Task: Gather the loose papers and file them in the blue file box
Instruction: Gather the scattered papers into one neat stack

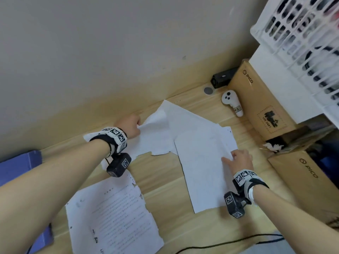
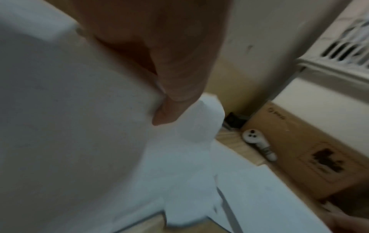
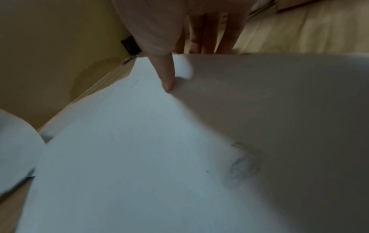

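At the head view's left edge sits my blue file box [image 1: 20,167]. My left hand [image 1: 131,126] pinches a torn white sheet [image 1: 157,136]; only its wrist view shows thumb [image 2: 171,88] pressing paper. My right hand [image 1: 240,159] grips another white sheet [image 1: 200,173] on the wooden desk [image 1: 165,182], near brown cardboard boxes [image 1: 264,107].

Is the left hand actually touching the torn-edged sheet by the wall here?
Touching. In the left wrist view the left hand pinches the torn-edged sheet between thumb and fingers; the head view shows that sheet's corner lifted at the hand.

Four loose sheets of paper [image 1: 200,162], two cardboard boxes [image 1: 264,105], one white controller [image 1: 231,102], two hands [image 1: 240,159].
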The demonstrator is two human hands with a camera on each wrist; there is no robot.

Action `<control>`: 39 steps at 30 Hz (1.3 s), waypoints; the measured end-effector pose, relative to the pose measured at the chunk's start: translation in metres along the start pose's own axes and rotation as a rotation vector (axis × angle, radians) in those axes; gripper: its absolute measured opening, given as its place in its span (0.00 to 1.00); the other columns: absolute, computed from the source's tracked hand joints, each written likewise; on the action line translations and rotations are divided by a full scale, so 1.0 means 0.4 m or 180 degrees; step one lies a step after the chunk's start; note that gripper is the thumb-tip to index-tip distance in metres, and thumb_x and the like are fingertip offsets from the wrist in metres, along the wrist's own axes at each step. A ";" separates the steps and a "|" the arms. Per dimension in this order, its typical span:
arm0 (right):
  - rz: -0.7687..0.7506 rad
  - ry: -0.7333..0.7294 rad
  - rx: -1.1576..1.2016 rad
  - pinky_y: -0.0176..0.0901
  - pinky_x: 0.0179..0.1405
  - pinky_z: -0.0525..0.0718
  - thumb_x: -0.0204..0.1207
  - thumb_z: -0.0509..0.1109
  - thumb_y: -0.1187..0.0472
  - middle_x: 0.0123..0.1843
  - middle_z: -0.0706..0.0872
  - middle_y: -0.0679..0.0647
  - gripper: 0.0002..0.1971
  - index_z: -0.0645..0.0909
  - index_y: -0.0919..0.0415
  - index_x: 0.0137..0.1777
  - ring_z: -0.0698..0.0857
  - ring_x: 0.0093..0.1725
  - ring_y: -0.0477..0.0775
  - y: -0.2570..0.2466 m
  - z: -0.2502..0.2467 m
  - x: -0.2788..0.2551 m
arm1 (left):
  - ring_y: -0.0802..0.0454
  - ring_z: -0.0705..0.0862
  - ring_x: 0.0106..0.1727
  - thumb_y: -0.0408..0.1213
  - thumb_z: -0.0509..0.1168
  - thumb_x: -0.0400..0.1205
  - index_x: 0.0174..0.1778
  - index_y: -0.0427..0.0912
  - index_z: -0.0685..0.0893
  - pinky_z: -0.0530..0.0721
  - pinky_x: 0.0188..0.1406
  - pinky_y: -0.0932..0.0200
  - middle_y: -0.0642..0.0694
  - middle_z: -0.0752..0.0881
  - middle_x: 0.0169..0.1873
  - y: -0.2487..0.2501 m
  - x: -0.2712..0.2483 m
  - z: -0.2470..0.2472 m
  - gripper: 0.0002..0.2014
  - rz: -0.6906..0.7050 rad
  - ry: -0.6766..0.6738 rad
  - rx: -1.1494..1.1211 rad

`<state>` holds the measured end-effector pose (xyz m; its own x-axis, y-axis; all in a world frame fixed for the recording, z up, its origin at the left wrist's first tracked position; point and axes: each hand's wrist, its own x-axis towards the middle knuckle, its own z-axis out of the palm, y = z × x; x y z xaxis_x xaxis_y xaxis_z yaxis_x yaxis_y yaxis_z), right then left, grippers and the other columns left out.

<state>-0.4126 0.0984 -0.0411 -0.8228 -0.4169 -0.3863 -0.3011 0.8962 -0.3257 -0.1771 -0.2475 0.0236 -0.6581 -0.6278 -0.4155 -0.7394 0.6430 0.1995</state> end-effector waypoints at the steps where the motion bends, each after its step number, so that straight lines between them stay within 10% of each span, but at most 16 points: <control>1: 0.0087 -0.0001 -0.0044 0.49 0.49 0.73 0.70 0.76 0.52 0.53 0.69 0.52 0.14 0.77 0.59 0.42 0.71 0.61 0.59 0.005 0.006 -0.007 | 0.42 0.81 0.37 0.33 0.65 0.73 0.44 0.42 0.79 0.75 0.32 0.56 0.46 0.82 0.35 0.016 -0.017 -0.018 0.06 0.0093 0.0050 0.0008; 8: 0.0481 0.0113 0.0040 0.51 0.53 0.79 0.65 0.78 0.49 0.62 0.71 0.56 0.16 0.79 0.58 0.44 0.69 0.66 0.59 0.006 0.015 -0.030 | 0.46 0.75 0.32 0.28 0.61 0.73 0.34 0.48 0.69 0.68 0.25 0.54 0.53 0.74 0.29 0.133 -0.196 -0.047 0.10 0.0870 0.0784 0.0324; 14: 0.0598 -0.0181 -0.0191 0.49 0.45 0.78 0.62 0.74 0.49 0.54 0.74 0.57 0.11 0.80 0.53 0.39 0.73 0.62 0.63 -0.011 0.011 -0.035 | 0.43 0.78 0.51 0.27 0.61 0.75 0.51 0.43 0.75 0.71 0.34 0.50 0.44 0.78 0.51 0.134 -0.328 0.160 0.11 0.1212 0.0013 0.0700; 19: 0.0280 0.0098 0.0616 0.43 0.32 0.81 0.61 0.72 0.60 0.51 0.81 0.59 0.03 0.79 0.55 0.31 0.84 0.33 0.61 -0.015 0.024 -0.060 | 0.42 0.77 0.51 0.24 0.59 0.76 0.54 0.42 0.76 0.68 0.33 0.51 0.44 0.77 0.53 0.096 -0.414 0.279 0.13 0.0857 -0.0284 0.0745; 30: -0.0523 0.0472 0.1557 0.47 0.45 0.80 0.66 0.75 0.62 0.51 0.84 0.48 0.18 0.77 0.52 0.56 0.84 0.46 0.56 -0.196 -0.065 -0.169 | 0.44 0.80 0.39 0.20 0.73 0.64 0.36 0.44 0.89 0.70 0.26 0.54 0.46 0.81 0.37 0.009 -0.495 0.267 0.14 0.1178 -0.0019 0.0877; 39: -0.1342 -0.0481 0.1566 0.55 0.44 0.86 0.65 0.76 0.53 0.43 0.88 0.54 0.15 0.79 0.51 0.51 0.86 0.41 0.52 -0.375 0.007 -0.341 | 0.40 0.80 0.61 0.16 0.61 0.74 0.60 0.42 0.87 0.68 0.49 0.54 0.43 0.83 0.61 -0.079 -0.626 0.331 0.23 0.0898 -0.0464 0.0249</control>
<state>-0.2538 0.0204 0.0582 -0.5954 -0.7652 -0.2446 -0.2977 0.4930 -0.8175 0.0300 -0.0526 0.0040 -0.8040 -0.3544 -0.4775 -0.5140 0.8180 0.2583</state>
